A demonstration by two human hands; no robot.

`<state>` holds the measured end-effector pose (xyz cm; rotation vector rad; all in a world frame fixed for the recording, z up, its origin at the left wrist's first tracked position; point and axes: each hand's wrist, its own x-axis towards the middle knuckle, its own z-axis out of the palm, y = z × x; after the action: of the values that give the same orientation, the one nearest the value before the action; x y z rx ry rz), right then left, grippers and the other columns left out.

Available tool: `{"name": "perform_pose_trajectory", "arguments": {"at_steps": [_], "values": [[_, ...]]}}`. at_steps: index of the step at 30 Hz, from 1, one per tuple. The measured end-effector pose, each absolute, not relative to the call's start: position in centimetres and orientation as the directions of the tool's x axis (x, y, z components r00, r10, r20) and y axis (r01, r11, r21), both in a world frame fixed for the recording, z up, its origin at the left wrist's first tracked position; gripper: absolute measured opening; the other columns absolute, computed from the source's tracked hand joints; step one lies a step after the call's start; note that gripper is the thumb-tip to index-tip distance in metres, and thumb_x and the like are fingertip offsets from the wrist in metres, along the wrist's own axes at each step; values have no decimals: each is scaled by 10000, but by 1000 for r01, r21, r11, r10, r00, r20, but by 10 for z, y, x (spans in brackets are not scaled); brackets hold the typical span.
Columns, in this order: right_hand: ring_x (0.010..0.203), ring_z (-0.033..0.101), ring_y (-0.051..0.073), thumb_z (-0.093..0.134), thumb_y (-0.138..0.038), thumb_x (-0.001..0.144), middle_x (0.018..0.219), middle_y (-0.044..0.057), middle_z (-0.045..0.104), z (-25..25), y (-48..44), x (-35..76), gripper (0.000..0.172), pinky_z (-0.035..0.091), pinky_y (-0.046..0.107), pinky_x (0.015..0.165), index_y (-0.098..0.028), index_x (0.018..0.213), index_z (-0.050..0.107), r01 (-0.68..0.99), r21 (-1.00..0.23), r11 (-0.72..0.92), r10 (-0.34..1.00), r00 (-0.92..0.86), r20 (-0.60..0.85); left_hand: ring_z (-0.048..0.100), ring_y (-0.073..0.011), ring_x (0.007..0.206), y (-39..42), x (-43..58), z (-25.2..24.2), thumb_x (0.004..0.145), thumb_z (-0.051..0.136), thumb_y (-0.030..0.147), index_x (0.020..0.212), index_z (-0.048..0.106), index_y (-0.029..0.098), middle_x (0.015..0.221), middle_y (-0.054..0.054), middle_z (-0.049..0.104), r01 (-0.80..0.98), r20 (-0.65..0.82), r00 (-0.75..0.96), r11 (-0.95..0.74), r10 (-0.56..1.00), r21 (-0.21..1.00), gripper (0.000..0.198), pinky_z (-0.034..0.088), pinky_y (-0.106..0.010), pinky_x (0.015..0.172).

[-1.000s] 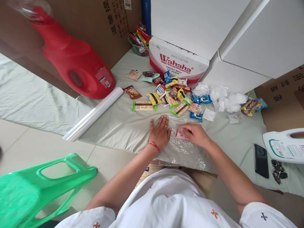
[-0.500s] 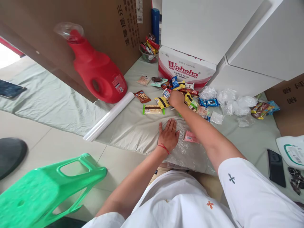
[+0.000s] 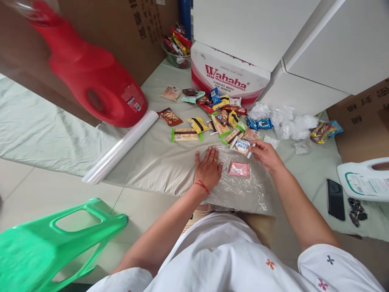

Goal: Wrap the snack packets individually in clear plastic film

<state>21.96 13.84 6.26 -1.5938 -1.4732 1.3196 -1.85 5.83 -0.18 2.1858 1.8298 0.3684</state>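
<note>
Pinching the white-and-blue snack packet (image 3: 242,146) by its right end in the right hand (image 3: 265,155), pointing its long axis leftward. Resting the left hand (image 3: 208,170) open and flat at the left edge of clear plastic (image 3: 243,195). Holding the packet just beyond a pink packet (image 3: 239,169), lying between both hands. Facing scattered wrapped snacks (image 3: 223,117) farther out.

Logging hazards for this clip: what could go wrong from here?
The right hand pinches the white plastic-wrapped snack with blue print by one end, so it might slip. The crinkled clear plastic film under the pink rectangular packet could bunch up or shift, though the left hand lies flat at the film's left side. Snack and packet are close, so they might bump.
</note>
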Motion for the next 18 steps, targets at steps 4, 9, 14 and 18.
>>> {"name": "perform_pose_trajectory", "arguments": {"at_steps": [4, 9, 14, 18], "values": [[493, 418, 100, 757, -572, 758, 654, -48, 565, 53, 94, 249, 456, 332, 235, 496, -204, 1016, 684, 397, -881, -259, 921, -174, -349, 265, -247, 1589, 59, -17, -1, 1069, 225, 408, 1628, 332, 154, 1702, -104, 286, 925, 23, 171, -168, 985, 341, 624, 20, -622, 1302], [804, 662, 204, 625, -463, 902, 926, 56, 703, 43, 78, 244, 370, 526, 311, 720, -187, 1132, 713, 657, -754, -17, 940, -247, -236, 275, -271, 1585, 59, -16, -2, 1061, 249, 403, 1628, 340, 163, 1690, -118, 315, 940, 24, 163, -163, 986, 298, 622, 58, -635, 1295], [1087, 661, 260, 613, -391, 961, 1351, 139, 587, 63, 66, 226, 459, 537, 360, 885, -197, 1377, 601, 893, -395, 215, 969, -246, -29, 300, -254, 1575, 60, -14, -2, 1063, 242, 413, 1619, 354, 157, 1683, -125, 327, 949, 38, 162, -166, 986, 269, 623, 73, -628, 1294], [1136, 639, 306, 694, -370, 928, 1446, 154, 550, 84, 62, 202, 556, 533, 364, 850, -203, 1436, 540, 899, -185, 396, 887, -427, -175, 313, -257, 1571, 60, -13, -2, 1060, 238, 410, 1617, 356, 155, 1677, -132, 342, 959, 51, 155, -163, 987, 234, 624, 108, -634, 1287]]}}
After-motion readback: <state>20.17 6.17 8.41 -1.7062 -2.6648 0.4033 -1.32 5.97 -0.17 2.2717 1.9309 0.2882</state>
